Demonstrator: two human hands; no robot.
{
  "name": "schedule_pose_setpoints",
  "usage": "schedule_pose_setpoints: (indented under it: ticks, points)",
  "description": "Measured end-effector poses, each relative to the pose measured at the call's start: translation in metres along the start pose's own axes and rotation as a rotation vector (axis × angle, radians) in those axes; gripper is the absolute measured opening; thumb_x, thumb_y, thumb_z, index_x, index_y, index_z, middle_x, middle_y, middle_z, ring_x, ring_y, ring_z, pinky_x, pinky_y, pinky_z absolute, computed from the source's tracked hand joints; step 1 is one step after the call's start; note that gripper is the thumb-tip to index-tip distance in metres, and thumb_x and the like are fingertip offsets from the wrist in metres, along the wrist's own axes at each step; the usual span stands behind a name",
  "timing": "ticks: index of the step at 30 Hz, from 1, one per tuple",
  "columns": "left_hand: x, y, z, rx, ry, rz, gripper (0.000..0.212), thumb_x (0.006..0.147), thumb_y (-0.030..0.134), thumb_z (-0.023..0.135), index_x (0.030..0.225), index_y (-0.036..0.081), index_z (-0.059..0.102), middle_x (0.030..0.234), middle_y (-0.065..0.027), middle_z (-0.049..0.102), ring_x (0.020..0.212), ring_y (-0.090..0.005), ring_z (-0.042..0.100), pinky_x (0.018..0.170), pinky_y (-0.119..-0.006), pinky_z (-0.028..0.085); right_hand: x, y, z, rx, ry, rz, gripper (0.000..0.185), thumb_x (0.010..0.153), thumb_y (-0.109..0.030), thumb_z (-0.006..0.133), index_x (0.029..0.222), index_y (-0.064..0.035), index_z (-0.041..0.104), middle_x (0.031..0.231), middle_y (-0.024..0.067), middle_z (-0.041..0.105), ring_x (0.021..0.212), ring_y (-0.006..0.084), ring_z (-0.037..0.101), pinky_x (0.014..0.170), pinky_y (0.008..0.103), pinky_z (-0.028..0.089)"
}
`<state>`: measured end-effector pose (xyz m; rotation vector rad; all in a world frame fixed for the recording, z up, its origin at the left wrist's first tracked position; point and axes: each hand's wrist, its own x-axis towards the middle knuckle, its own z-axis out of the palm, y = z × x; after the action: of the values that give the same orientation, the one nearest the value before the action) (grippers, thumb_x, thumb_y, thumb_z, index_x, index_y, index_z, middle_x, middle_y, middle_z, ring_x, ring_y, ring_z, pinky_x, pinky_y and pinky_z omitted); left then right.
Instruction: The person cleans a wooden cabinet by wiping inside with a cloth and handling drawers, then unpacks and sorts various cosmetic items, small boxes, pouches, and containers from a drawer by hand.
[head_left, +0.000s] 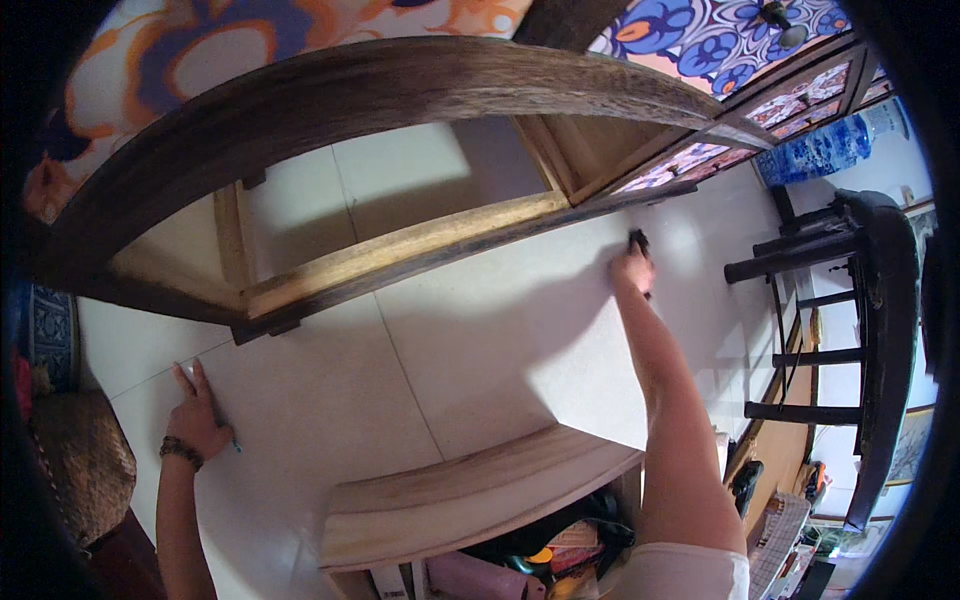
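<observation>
My left hand (196, 420), with a beaded bracelet on the wrist, is over the pale tiled floor (322, 375), two fingers stretched out and nothing seen in it. It is below the near left corner of a dark wooden cabinet frame (420, 67). My right hand (635, 270), arm extended, is closed around a small dark object (639, 241) whose kind I cannot tell. That hand is near the frame's bottom rail (420, 240), towards its right end. Through the open frame the floor shows.
Patterned panels with knobs (682, 45) are at the top right. A dark wooden chair (885, 300) and a blue-and-white vase (817, 150) are on the right. A low wooden shelf unit (480, 502) holding items stands closest, and a woven basket (82, 465) is at the left.
</observation>
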<state>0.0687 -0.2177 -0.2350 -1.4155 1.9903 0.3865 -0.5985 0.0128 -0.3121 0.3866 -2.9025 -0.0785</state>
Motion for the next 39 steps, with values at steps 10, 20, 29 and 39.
schedule_pose_setpoints:
  ticks: [10,20,29,39]
  points:
    - [0.006,-0.036,0.032,0.032,0.052,0.01,0.103,0.069,0.019,0.065,0.139,-0.003,-0.008,0.138,-0.0406,-0.007,0.106,-0.0413,0.053,0.091,-0.042,0.045,-0.278,-0.231,-0.118,0.348,-0.412,-0.976,0.044,0.085,-0.035,0.043,0.112,-0.0025,0.056,0.119,0.0172,0.05,0.109,0.0341,0.046,0.093,0.0442,0.034]
    - [-0.074,-0.042,0.056,-0.102,0.169,0.097,0.083,0.073,0.021,0.057,0.14,0.001,0.013,0.142,-0.0187,0.029,0.107,-0.0346,0.054,0.091,-0.041,0.044,-0.266,-0.113,-0.128,0.343,-0.429,-2.188,0.037,0.083,-0.014,0.048,0.118,-0.0231,0.056,0.132,0.004,0.046,0.119,0.0292,0.045,0.1,0.0401,0.038]
    - [-0.19,-0.113,0.058,-0.53,0.32,0.152,0.066,0.071,0.012,0.054,0.134,0.002,0.036,0.114,-0.0207,0.057,0.097,-0.0328,0.06,0.084,-0.039,0.047,-0.148,0.042,-0.236,0.886,-1.015,-0.69,0.047,0.074,0.007,0.058,0.118,-0.01,0.058,0.108,0.0105,0.062,0.091,0.0229,0.062,0.084,0.0315,0.049]
    - [-0.327,-0.058,0.015,-1.137,0.256,0.845,0.026,0.087,0.015,0.047,0.1,0.0,0.064,0.087,-0.0075,0.066,0.077,-0.011,0.06,0.065,-0.024,0.048,-0.354,0.108,-0.436,2.024,-1.746,-0.834,0.051,0.079,0.004,0.053,0.128,-0.0083,0.045,0.128,0.0204,0.046,0.114,0.0354,0.05,0.096,0.0464,0.042]
